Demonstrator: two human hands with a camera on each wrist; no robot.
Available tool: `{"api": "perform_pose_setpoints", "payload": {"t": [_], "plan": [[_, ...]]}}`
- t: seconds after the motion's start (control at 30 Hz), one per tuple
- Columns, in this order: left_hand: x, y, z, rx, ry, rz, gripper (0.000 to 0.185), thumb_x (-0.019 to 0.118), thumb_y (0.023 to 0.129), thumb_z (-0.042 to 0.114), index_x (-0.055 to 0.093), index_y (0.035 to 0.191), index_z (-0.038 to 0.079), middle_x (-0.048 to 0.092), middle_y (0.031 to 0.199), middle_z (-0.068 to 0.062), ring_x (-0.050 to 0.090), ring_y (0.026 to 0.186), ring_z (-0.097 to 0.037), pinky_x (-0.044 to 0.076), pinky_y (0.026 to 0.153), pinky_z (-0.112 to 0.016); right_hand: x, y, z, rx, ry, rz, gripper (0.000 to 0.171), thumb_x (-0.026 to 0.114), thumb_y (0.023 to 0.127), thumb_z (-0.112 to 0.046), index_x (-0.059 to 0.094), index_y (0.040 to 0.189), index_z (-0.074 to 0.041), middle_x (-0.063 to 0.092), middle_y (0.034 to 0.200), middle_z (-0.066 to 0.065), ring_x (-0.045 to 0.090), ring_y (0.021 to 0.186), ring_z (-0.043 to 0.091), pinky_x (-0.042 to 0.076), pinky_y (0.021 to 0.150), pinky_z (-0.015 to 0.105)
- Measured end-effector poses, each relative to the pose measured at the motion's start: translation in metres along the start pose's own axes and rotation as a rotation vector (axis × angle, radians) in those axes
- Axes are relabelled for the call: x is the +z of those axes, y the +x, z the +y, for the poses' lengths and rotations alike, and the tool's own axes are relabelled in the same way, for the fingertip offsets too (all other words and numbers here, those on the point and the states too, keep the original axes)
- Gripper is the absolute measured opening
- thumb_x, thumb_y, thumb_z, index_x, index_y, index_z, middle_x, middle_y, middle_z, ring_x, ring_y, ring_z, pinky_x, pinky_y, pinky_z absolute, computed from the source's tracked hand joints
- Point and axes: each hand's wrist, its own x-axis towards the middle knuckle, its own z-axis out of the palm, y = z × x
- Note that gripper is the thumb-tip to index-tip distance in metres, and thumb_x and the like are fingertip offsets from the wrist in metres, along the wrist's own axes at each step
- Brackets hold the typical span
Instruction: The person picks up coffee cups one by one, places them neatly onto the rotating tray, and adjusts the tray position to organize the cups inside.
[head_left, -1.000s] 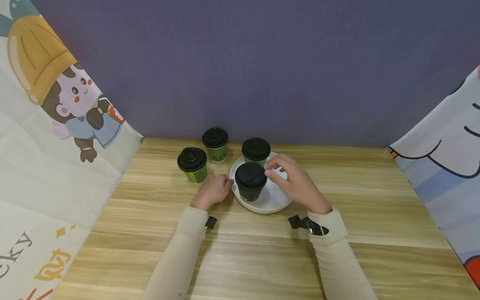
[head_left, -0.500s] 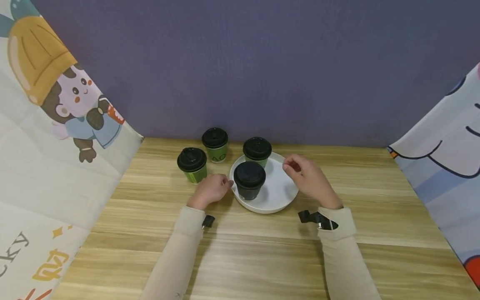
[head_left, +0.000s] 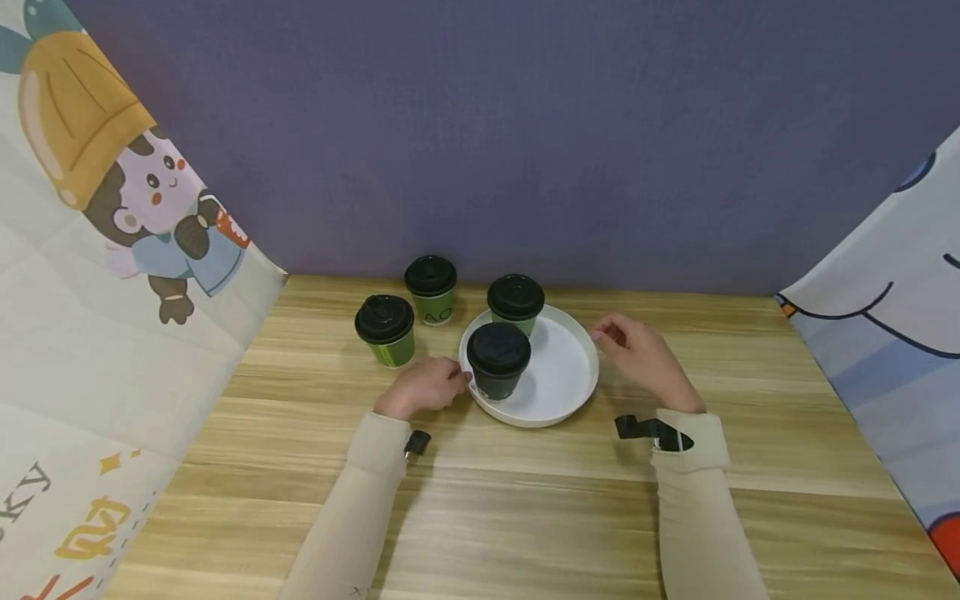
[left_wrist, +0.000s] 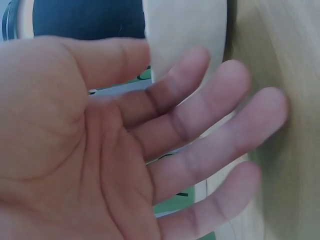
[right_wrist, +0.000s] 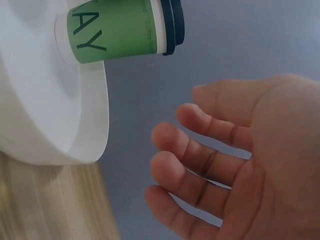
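Placed on wood-grain table: round white plate with raised rim. Standing upright on plate, toward its left side: dark cup with black lid in front, rear green cup with black lid just behind. Standing upright on table, left of plate: front-left green cup and back-left green cup, near each other, likewise fitted with black lids. Located at left rim of plate, near dark cup: left hand, fingers slightly bent and spread, gripping nothing; contact with rim not determinable. Located just right of plate, apart from rim: right hand, fingers loosely bent, holding nothing. Legible on rear green cup in right wrist view: letters "AY". Worn on both arms: beige sleeves, with black straps at wrists. Positioned behind table: blue-grey backdrop. Hung at left: pale printed panel with cartoon figure in orange hat; at right: second printed panel.
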Motion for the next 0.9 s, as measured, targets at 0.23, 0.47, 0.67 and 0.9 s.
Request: {"api": "perform_pose_setpoints", "payload": {"t": [0.23,0.47,0.67,0.9], "plan": [[0.003,0.003,-0.006,-0.016,-0.016,0.18,0.037,0.046,0.109,0.029,0.065,0.083,0.01,0.057,0.067,-0.003,0.052,0.058,-0.018,0.04,0.058,-0.031,0.009,0.003,0.005,0.028,-0.009,-0.015,0.023,0.056,0.106,-0.022,0.067,0.114,-0.004,0.069,0.099,0.014,0.06,0.088,0.026,0.047,0.079,0.037],[0.001,0.004,-0.012,-0.065,-0.01,0.27,0.032,0.045,0.109,0.031,0.065,0.089,0.014,0.058,0.074,-0.005,0.055,0.067,-0.024,0.041,0.062,-0.035,0.023,0.007,0.014,0.049,-0.008,-0.023,0.024,0.054,0.106,-0.021,0.064,0.115,-0.002,0.068,0.099,0.015,0.062,0.088,0.026,0.048,0.079,0.037],[-0.013,-0.008,-0.007,-0.063,-0.008,0.246,0.028,0.049,0.107,0.032,0.067,0.093,0.016,0.059,0.075,-0.003,0.057,0.069,-0.025,0.041,0.062,-0.035,0.031,0.01,0.02,0.035,0.003,0.001,0.023,0.056,0.104,-0.014,0.061,0.12,0.001,0.067,0.093,0.017,0.061,0.08,0.024,0.048,0.073,0.036],[-0.034,-0.029,0.0,-0.003,-0.043,0.251,0.029,0.049,0.108,0.029,0.066,0.091,0.013,0.052,0.068,-0.002,0.049,0.06,-0.019,0.039,0.058,-0.032,0.036,0.012,0.021,0.046,0.0,-0.027,0.028,0.057,0.103,-0.01,0.057,0.127,0.003,0.065,0.087,0.015,0.056,0.071,0.02,0.046,0.068,0.034]]}}
